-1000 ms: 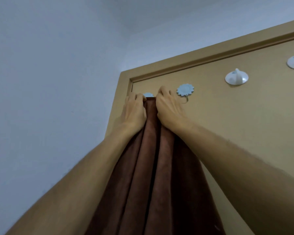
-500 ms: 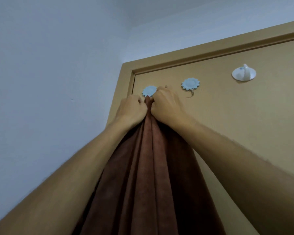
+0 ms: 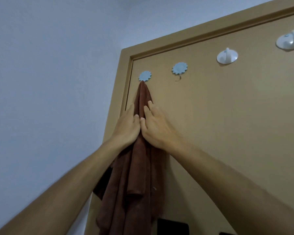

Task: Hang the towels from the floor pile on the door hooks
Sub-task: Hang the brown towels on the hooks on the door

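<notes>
A brown towel [image 3: 139, 175] hangs in folds from the leftmost blue flower-shaped hook [image 3: 145, 76] on the tan door [image 3: 219, 126]. My left hand [image 3: 126, 126] and my right hand [image 3: 155, 126] lie side by side on the towel a little below the hook, fingers straight and flat against the cloth. Neither hand curls round it. The towel's lower end runs out of the bottom of the view.
Along the door to the right are a second blue flower hook [image 3: 179, 68], bare, and two white round hooks [image 3: 227, 56] [image 3: 289, 41]. The door frame [image 3: 126, 78] and a pale wall [image 3: 49, 82] are on the left. A dark object [image 3: 172, 227] sits low on the door.
Both hands let go of the towel's top at the hook and slid down it, opening flat. The towel now hangs from the hook by itself.
</notes>
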`<state>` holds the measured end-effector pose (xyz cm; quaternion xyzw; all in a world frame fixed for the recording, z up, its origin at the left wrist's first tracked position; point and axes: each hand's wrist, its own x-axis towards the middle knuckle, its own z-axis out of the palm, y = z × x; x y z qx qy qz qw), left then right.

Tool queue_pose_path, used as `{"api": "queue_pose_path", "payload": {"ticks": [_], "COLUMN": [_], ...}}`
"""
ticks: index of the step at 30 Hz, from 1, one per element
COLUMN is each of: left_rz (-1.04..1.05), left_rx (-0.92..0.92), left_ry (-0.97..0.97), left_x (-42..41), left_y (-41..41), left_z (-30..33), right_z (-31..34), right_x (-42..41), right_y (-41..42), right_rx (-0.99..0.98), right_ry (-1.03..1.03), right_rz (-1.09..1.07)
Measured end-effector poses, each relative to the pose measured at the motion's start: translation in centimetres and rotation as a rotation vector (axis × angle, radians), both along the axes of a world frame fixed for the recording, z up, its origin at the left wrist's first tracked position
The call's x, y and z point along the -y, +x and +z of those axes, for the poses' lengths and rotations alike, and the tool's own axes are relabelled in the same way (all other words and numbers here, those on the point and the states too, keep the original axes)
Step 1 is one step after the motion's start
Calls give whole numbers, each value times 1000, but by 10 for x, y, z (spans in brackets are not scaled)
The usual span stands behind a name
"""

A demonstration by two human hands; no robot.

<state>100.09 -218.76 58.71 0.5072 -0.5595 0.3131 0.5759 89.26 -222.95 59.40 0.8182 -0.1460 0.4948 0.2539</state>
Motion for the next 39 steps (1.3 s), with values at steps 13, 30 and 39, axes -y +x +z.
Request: {"api": "queue_pose_path", "payload": {"ticks": [13,30,39], "left_rz": [154,289,-101], "left_rx": [-62,258,268], "left_ry": [640,882,1199], "left_x": [-52,-202,-271], "left_y": [-48,-237,-415], "left_z": [-149,-300,-448], "right_z": [-151,-329,-504], "right_x": [-28,-183,-293], "right_y": [-46,-255,-464], "right_rx": [-215,-219,-189], "right_ry": [455,679,1087], "right_rz": [92,-322,-635]}}
